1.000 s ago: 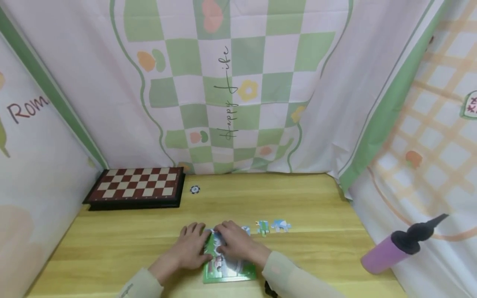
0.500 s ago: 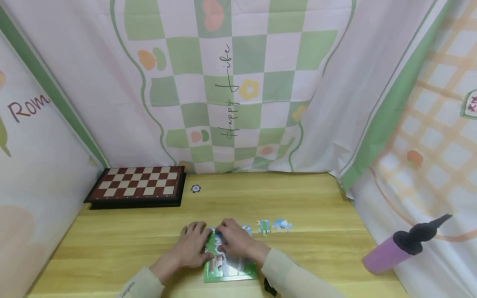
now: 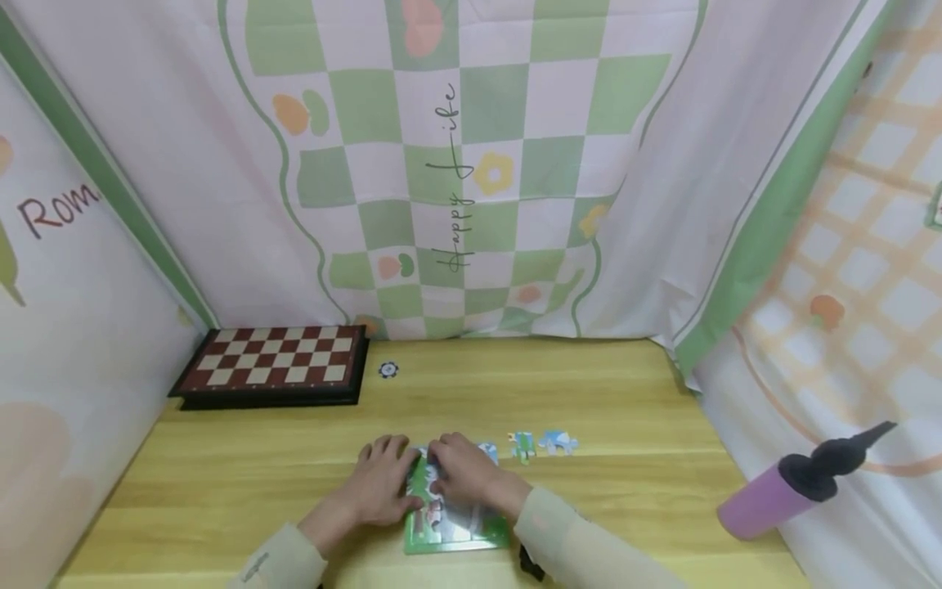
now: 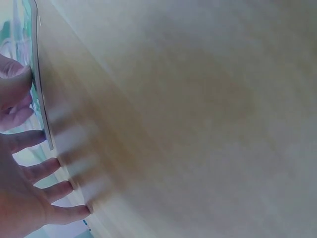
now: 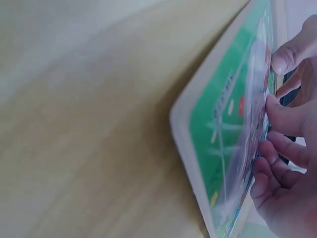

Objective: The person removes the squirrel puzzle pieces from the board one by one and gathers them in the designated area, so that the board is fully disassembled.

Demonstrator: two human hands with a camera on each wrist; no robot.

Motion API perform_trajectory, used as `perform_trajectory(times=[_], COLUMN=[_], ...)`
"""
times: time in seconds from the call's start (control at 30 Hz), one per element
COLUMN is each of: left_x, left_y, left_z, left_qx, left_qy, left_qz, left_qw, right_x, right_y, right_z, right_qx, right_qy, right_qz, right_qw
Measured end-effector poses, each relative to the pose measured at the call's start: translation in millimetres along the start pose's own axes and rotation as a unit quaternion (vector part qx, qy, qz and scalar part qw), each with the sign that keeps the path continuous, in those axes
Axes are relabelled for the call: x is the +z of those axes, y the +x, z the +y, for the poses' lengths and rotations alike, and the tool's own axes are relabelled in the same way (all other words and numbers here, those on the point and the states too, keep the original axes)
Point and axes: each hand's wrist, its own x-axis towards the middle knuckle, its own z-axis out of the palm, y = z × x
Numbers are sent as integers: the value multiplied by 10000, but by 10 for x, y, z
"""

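On the puzzle board (image 3: pixel 456 532), both hands stay; left hand (image 3: pixel 379 487) flat, right hand (image 3: pixel 467 483) pressing a piece.

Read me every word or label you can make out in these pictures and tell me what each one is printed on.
"Happy Life", in script running up the green checked backdrop cloth.
"Rom", cut off where the left cloth panel meets the green border.
Corner of a label on the right plaid cloth: cut off by the frame, unreadable.
Jigsaw puzzle board under both hands: pictures only, any print too blurred to read.
Small round chip beside the chessboard: pattern too small to read.
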Motion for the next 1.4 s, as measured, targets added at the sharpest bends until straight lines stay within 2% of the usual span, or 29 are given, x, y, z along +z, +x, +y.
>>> perform_trajectory(times=[0.23, 0.57, 0.7, 0.97, 1.17, 1.4], left_x=[-9, -29, -34, -8, 8, -41], left_y=[-13, 31, 35, 4, 19, 40], left_z=[2, -10, -17, -9, 7, 38], left_qx=[-17, -31, -14, -51, -170, -287], left_qy=[-9, 81, 97, 1, -73, -191], left_qz=[-29, -1, -3, -96, -46, -60], left_qw=[10000, 10000, 10000, 9999, 9998, 9994], right_x=[-4, -22, -19, -13, 7, -15], right_y=[-6, 23, 48, 72, 94, 100], right_z=[-23, -28, -21, -7, 13, 9], right_qx=[34, 217, 274, 345, 298, 283], right_qy=[110, -185, -143, 247, 397, 613], right_qz=[71, 268, 180, -26, -26, -53], right_qw=[9999, 9992, 9994, 9991, 9988, 9977])
